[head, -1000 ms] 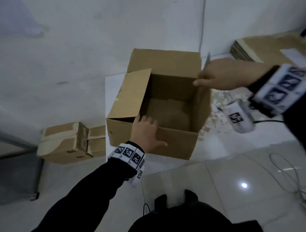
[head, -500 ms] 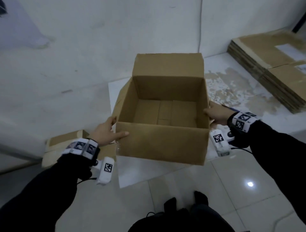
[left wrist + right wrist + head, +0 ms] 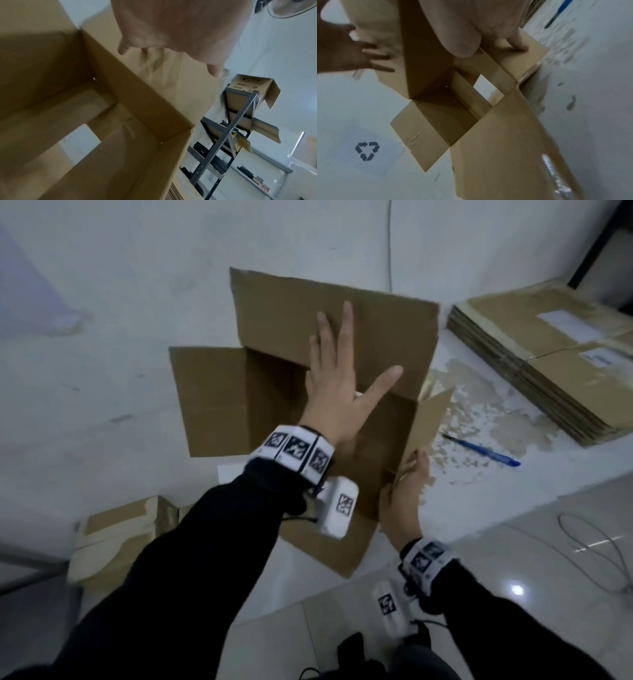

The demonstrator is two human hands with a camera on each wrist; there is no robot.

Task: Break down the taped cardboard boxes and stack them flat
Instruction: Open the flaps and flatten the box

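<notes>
Box (image 3: pixel 308 392) at 12 o'clock on white table (image 3: pixel 513 474), open | left hand (image 3: pixel 337 385) splayed flat on far flap | right hand (image 3: pixel 404 501) pinches 3 o'clock flap | risk: your one-sided push skews the box, tearing the flap.

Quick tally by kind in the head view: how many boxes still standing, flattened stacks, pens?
Open box being worked, left hand flat on its flap, right hand gripping its corner: 1
Taped boxes, lower left (blurred, hard to separate): 2
Stack of flattened cardboard: 1
Blue pen: 1
Total: 5
</notes>
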